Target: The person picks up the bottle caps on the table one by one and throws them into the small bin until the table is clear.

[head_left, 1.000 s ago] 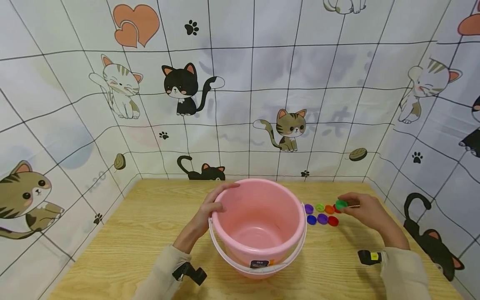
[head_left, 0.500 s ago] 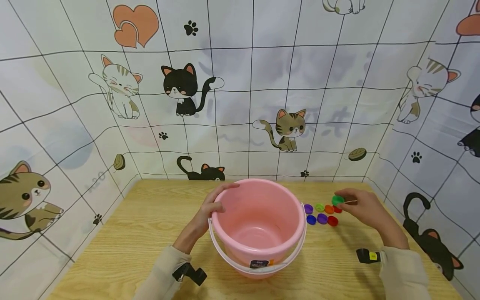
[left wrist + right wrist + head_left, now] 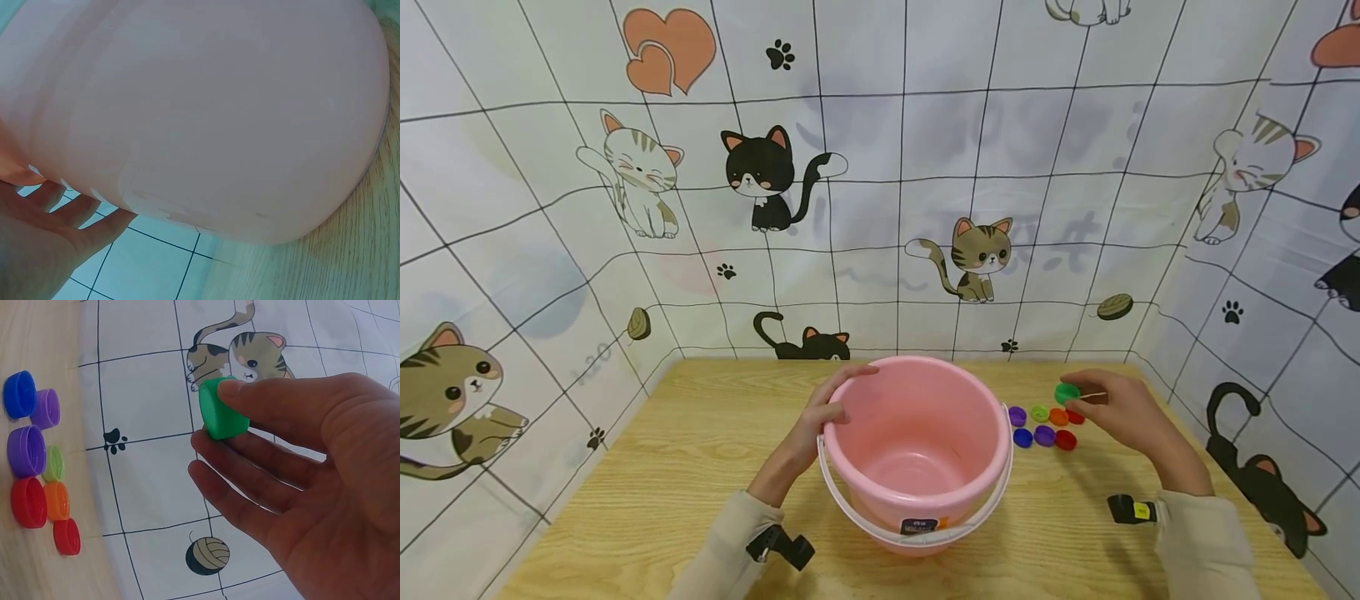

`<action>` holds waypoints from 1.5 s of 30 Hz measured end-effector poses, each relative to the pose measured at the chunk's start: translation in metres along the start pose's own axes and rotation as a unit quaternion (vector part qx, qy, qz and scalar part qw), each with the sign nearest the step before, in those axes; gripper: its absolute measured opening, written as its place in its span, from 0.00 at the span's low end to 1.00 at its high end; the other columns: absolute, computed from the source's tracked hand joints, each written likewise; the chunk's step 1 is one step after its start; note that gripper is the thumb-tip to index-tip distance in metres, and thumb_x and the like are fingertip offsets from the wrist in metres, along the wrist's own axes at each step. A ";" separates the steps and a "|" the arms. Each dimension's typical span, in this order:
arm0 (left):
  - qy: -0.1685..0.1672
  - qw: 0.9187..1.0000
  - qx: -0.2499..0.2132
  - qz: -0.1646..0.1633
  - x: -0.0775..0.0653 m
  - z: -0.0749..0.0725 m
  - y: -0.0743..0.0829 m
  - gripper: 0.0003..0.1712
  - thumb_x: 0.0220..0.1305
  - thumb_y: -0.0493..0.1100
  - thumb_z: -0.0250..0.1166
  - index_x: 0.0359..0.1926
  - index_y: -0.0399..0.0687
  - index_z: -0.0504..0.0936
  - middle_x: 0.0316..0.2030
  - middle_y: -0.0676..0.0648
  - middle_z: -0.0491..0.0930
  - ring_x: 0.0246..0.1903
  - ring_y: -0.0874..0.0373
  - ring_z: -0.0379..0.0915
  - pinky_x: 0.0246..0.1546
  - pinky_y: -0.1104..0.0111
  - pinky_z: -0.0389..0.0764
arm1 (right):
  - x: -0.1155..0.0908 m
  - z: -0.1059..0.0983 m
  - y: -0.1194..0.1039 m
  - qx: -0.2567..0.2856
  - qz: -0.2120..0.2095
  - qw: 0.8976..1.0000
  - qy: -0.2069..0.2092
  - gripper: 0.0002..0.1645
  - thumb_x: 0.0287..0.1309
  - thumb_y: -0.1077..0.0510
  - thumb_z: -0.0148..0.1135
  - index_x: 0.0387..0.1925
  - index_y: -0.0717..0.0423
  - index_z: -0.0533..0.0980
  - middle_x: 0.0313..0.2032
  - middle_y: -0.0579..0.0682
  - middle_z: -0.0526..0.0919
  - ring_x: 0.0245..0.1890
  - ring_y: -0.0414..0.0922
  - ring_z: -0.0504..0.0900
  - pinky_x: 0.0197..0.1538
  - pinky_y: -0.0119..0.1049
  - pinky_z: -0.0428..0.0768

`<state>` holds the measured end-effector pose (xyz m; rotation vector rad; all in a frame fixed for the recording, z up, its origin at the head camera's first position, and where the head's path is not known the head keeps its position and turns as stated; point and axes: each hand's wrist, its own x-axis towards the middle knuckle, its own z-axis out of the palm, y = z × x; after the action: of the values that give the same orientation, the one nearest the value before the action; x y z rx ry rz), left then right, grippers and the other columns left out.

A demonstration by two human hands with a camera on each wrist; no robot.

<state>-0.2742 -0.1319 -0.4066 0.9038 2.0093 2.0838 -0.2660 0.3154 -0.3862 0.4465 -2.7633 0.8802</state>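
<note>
A pink plastic bucket (image 3: 917, 496) with a white handle stands upright on the table. My left hand (image 3: 808, 425) grips its left rim, thumb inside; the left wrist view has the bucket's outer wall (image 3: 237, 125) and the fingers along it. My right hand (image 3: 1123, 412) pinches a green bottle cap (image 3: 224, 409) between thumb and fingers, raised above the tabletop. Below it lie several bottle caps in two short rows. The back row has a purple, a light green, an orange (image 3: 57, 501) and a red one; in front are a blue (image 3: 20, 394), a purple and a red one (image 3: 29, 502).
The wooden table (image 3: 700, 467) meets a white cloth backdrop (image 3: 880, 167) printed with cats and grid lines at the back and sides. The bucket's white handle (image 3: 925, 540) hangs down at its front, and its right side stands close to the caps.
My right hand has moved slightly left and up with the green cap. The left hand, the bucket and the loose caps stay where they were.
</note>
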 end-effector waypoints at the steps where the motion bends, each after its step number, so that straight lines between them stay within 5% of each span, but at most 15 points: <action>1: 0.000 1.000 0.001 0.002 0.000 0.000 0.000 0.44 0.48 0.35 0.49 0.73 0.46 0.69 0.69 0.35 0.66 0.52 0.38 0.75 0.40 0.56 0.87 | 0.001 -0.001 -0.002 0.000 -0.003 1.000 0.003 0.24 0.66 0.60 0.66 0.60 0.67 0.79 0.51 0.66 0.86 0.48 0.63 0.88 0.49 0.54 0.86; 12: 0.003 1.000 0.029 -0.009 -0.001 -0.004 0.001 0.43 0.51 0.36 0.51 0.73 0.51 0.70 0.73 0.41 0.63 0.52 0.42 0.76 0.38 0.60 0.87 | 0.001 -0.007 -0.022 -0.011 -0.038 0.999 0.026 0.24 0.64 0.60 0.69 0.60 0.64 0.80 0.51 0.66 0.86 0.47 0.63 0.88 0.45 0.54 0.87; 17: 0.002 0.999 0.053 -0.012 -0.003 -0.007 0.001 0.43 0.53 0.37 0.51 0.75 0.55 0.68 0.71 0.40 0.65 0.51 0.37 0.78 0.38 0.54 0.88 | -0.001 -0.008 -0.030 -0.017 -0.052 0.998 0.036 0.24 0.61 0.63 0.70 0.59 0.64 0.80 0.51 0.65 0.87 0.45 0.63 0.89 0.45 0.55 0.87; 26: -0.014 0.998 0.059 0.009 0.002 -0.006 -0.003 0.34 0.60 0.38 0.52 0.70 0.48 0.72 0.73 0.40 0.65 0.44 0.34 0.82 0.37 0.51 0.89 | -0.008 -0.011 -0.041 -0.032 -0.076 0.995 0.054 0.24 0.59 0.63 0.72 0.57 0.63 0.81 0.48 0.63 0.88 0.43 0.61 0.89 0.41 0.50 0.88; 45: -0.007 0.998 0.066 0.007 0.001 -0.011 0.001 0.34 0.60 0.40 0.54 0.70 0.50 0.73 0.70 0.40 0.68 0.47 0.29 0.79 0.40 0.44 0.87 | -0.002 -0.007 -0.058 -0.056 -0.154 0.983 0.089 0.24 0.53 0.66 0.75 0.54 0.60 0.83 0.44 0.56 0.91 0.38 0.54 0.90 0.40 0.45 0.88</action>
<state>-0.2800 -0.1409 -0.4047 0.9525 2.1605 1.9668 -0.2431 0.2750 -0.3502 0.7126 -2.4762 0.6534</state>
